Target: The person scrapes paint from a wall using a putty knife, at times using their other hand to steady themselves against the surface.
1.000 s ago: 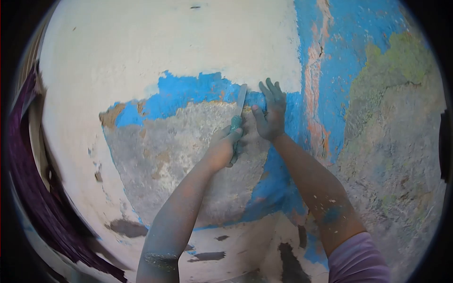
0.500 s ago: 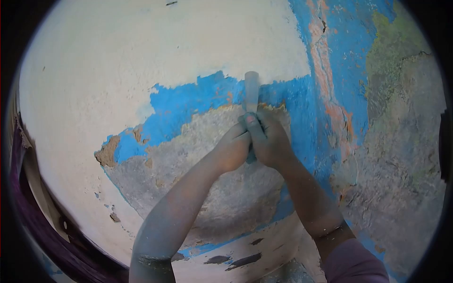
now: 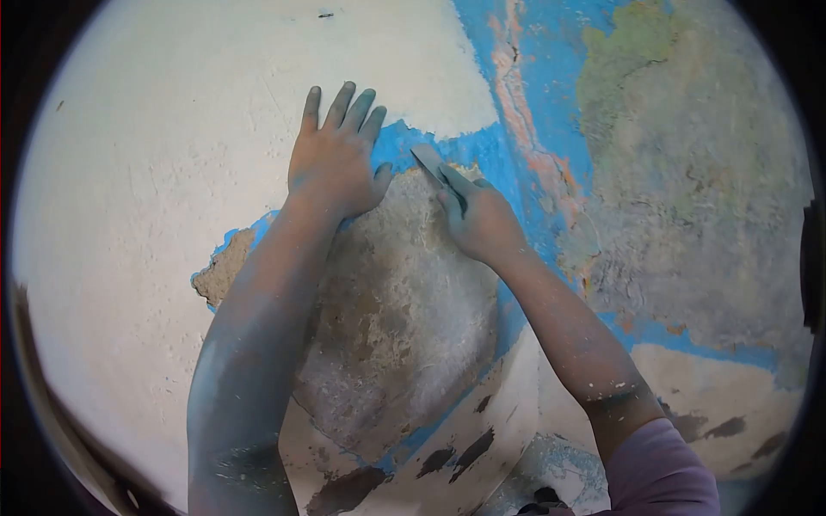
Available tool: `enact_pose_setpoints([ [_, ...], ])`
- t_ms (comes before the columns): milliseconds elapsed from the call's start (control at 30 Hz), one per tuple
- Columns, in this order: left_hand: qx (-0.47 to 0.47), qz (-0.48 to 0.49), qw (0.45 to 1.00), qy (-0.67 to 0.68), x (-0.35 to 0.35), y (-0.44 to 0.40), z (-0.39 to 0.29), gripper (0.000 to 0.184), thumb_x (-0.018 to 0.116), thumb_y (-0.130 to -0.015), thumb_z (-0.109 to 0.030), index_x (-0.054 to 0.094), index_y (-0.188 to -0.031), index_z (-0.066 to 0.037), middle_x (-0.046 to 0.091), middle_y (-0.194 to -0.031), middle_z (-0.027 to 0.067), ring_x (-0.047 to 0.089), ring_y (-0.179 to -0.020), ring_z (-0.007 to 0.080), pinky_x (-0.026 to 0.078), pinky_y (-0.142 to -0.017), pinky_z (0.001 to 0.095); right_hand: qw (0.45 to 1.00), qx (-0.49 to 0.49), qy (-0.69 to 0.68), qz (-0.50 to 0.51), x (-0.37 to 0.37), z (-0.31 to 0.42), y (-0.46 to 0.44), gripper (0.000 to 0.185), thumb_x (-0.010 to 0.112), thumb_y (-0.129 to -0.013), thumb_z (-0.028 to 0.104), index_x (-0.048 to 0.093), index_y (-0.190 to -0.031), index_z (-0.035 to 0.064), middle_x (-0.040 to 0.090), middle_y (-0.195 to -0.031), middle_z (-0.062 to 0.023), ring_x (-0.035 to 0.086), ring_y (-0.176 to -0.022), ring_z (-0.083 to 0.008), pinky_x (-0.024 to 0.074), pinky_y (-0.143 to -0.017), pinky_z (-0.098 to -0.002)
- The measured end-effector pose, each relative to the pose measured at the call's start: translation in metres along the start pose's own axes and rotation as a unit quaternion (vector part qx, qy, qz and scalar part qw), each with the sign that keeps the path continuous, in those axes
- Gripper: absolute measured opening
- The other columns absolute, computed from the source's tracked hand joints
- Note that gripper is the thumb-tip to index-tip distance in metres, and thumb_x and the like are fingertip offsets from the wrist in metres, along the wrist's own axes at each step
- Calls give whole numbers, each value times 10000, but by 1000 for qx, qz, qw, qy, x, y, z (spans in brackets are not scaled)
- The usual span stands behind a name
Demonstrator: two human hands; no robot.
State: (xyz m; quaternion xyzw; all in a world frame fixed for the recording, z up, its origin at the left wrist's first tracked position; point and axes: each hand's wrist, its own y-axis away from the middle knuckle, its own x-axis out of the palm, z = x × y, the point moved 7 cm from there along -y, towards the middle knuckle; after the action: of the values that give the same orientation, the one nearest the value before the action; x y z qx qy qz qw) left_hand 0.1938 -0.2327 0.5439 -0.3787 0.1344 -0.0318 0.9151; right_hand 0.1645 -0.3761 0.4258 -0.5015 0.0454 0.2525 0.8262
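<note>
My left hand [image 3: 335, 163] lies flat with its fingers spread against the cream-painted wall [image 3: 189, 112], its thumb over the blue paint layer [image 3: 403, 138]. To its right, my right hand [image 3: 483, 219] is wrapped round the handle of a scraper [image 3: 428, 161]. The flat metal blade points up and left, at the border between the blue layer and the bare grey plaster [image 3: 404, 284]. Most of the scraper's handle is hidden in my fingers. Grey-blue dust coats both hands and my left forearm.
An adjoining wall [image 3: 680, 189] at the right has rough grey-green plaster. Near the corner runs a cracked pinkish strip [image 3: 527, 112]. A ragged brown patch [image 3: 228, 268] breaks the paint beside my left forearm. Dark patches [image 3: 473, 453] mark the lower wall.
My left hand has come off the scraper and moved up and left onto the wall. My right hand keeps the scraper, now tilted left. The view has shifted to the right.
</note>
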Motion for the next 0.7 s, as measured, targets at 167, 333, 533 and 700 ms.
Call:
enact_pose_setpoints([
  [167, 22, 34, 999, -30, 5, -2, -10, 726, 541, -891, -483, 449, -1509, -114, 339, -1625, 76, 187, -1545, 253, 60, -1261, 548, 999, 41, 17, -19, -5, 6, -30, 431, 512, -999, 308, 583, -1382, 123, 697, -1034, -272, 674, -988, -434, 529, -886, -523],
  [333, 7, 42, 999, -32, 9, -1, -18, 732, 518, -902, -499, 439, -1515, -107, 333, -1626, 79, 175, -1548, 249, 62, -1261, 546, 997, 53, 51, 21, -1, 8, -6, 440, 527, -997, 283, 577, -1405, 127, 703, -961, -276, 692, -889, -433, 541, -839, -508],
  [533, 5, 41, 999, -33, 21, -17, -31, 704, 491, -928, -467, 418, -1523, -99, 327, -1626, 74, 181, -1544, 244, 63, -1261, 547, 989, 74, 65, 107, -24, 13, -30, 428, 495, -999, 278, 554, -1400, 142, 709, -1036, -242, 688, -980, -412, 541, -877, -518],
  [700, -5, 39, 999, -27, 26, -21, -39, 700, 491, -931, -451, 412, -1523, -87, 333, -1622, 73, 182, -1544, 241, 64, -1261, 549, 987, 69, 92, 111, -13, 0, -17, 436, 497, -996, 261, 537, -1413, 143, 709, -1040, -239, 692, -987, -411, 547, -878, -513],
])
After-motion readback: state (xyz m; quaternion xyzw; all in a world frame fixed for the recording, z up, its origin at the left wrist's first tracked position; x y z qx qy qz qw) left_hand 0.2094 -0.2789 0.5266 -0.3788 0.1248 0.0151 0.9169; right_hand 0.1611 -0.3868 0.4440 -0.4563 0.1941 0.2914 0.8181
